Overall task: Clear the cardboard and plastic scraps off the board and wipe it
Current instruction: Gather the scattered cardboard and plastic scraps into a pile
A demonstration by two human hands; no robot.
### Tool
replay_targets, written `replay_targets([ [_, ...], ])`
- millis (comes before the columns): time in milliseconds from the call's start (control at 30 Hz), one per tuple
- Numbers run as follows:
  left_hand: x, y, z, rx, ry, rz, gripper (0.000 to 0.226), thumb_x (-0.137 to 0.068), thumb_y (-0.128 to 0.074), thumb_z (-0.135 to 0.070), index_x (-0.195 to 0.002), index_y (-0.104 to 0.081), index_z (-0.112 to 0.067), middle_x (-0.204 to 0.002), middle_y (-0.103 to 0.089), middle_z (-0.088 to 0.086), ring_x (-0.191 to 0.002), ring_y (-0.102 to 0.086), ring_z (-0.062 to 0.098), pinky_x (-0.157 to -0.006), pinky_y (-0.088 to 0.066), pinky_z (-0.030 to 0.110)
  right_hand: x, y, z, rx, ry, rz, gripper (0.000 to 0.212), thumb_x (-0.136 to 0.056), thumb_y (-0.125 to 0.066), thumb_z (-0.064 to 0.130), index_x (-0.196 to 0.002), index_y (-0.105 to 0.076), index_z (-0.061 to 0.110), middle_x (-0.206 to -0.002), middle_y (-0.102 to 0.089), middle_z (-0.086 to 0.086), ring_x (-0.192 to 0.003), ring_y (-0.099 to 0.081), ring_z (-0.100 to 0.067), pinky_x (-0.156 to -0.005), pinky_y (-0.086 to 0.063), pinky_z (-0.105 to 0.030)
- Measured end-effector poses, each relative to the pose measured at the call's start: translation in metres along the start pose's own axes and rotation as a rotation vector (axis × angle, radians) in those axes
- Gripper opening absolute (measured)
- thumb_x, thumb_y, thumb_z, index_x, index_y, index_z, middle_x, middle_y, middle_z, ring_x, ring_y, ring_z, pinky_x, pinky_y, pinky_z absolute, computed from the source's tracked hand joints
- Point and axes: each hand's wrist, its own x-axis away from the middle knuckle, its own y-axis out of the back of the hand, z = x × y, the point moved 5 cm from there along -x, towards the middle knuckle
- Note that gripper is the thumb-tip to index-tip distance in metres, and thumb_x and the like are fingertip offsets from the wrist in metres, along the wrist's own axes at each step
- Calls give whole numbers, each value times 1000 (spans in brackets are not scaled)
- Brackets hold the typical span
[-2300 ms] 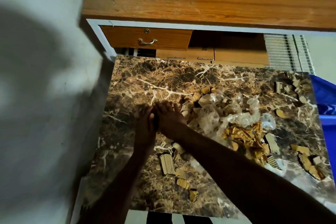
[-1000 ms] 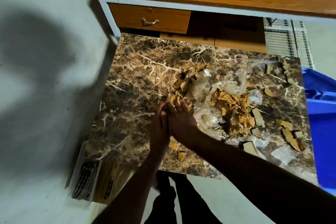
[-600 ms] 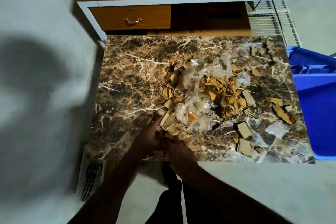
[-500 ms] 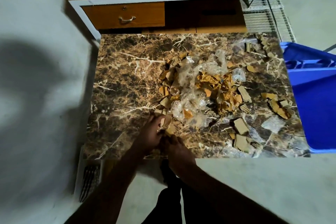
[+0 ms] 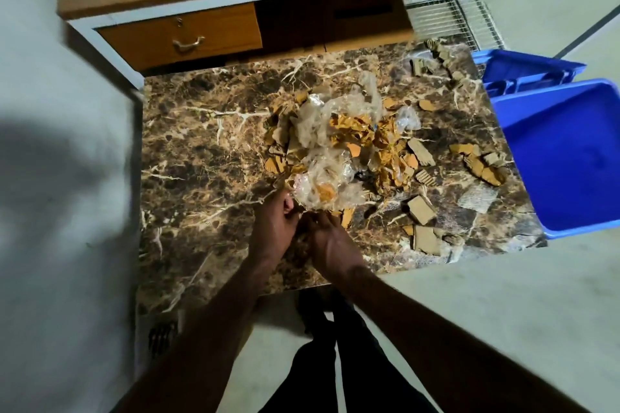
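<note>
Clearing barely begun: scraps (image 5: 345, 147) heaped on board (image 5: 201, 151) just beyond fingers; left hand (image 5: 273, 228) and right hand (image 5: 330, 243) curled at heap edge (grasp unclear). Wiping undone.

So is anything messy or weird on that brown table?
Yes. Torn cardboard bits and crumpled clear plastic are strewn over the marble-patterned board, heaped mid-board with strays toward the blue bin. Both hands, left and right, meet at the pile's near edge.
</note>
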Motion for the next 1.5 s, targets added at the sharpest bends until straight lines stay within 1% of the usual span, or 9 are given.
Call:
replay_targets([
  [167,54,-29,-17,45,178,-35,29,-84,-70,-1,-89,-54,-24,-77,-61,-10,-69,-58,8,-56,-43,25,40,26,-8,-153,-95,-132,48,-96,-71,8,-139,-57,21,-125,-61,-3,-109,-61,-19,-83,-48,-20],
  [267,73,-60,-30,122,295,39,18,-88,-73,-9,-91,-60,-21,-82,-66,-6,-72,-61,13,-60,-46,27,68,49,-37,-303,-237,-297,45,-86,-80,-4,-127,-68,9,-114,-70,-15,-95,-67,-24,-77,-50,-24],
  [400,74,-104,-56,291,360,185,14,-94,-78,-26,-104,-68,-24,-99,-73,-8,-84,-67,1,-64,-47,15,108,61,-113,-370,-560,-447,69,-93,-78,2,-154,-47,5,-122,-59,-13,-93,-60,-25,-74,-52,-32],
  [600,58,-143,-73,624,639,166,27,-91,-81,-11,-115,-70,-14,-106,-77,10,-84,-79,17,-79,-66,40,136,52,-214,-276,-689,-406,92,-74,-97,17,-148,-43,14,-126,-57,-24,-100,-57,-39,-76,-55,-43],
  [767,50,-148,-83,680,683,123,31,-89,-82,-12,-117,-71,-18,-106,-76,4,-89,-78,18,-82,-66,42,99,55,-207,-343,-611,-320,77,-72,-98,21,-136,-56,10,-127,-52,-19,-111,-50,-33,-76,-48,-33],
  [1100,16,-129,-89,568,634,27,25,-94,-71,-6,-116,-72,-20,-104,-75,0,-88,-72,13,-70,-60,25,11,57,-171,-389,-536,-251,83,-85,-88,29,-149,-40,7,-139,-44,-17,-107,-50,-19,-77,-54,-21],
  [1200,21,-135,-88,556,651,17,21,-95,-72,-9,-107,-70,-27,-106,-75,2,-91,-73,17,-82,-64,37,16,63,-176,-415,-497,-268,70,-86,-87,20,-142,-48,3,-135,-50,-18,-109,-51,-17,-75,-49,-13],
  [1300,39,-150,-93,564,728,52,17,-98,-71,-19,-115,-73,-23,-98,-78,1,-84,-77,23,-77,-65,50,41,73,-190,-443,-512,-348,64,-89,-83,13,-140,-46,4,-126,-59,-17,-100,-66,-23,-70,-61,-23],
  [1500,47,-195,-158,541,563,322,40,-102,-64,-18,-142,-60,-23,-113,-72,-1,-89,-68,13,-74,-55,29,84,100,-247,-451,-779,-509,48,-96,-69,2,-141,-54,-4,-127,-61,-20,-107,-61,-29,-83,-52,-31],
])
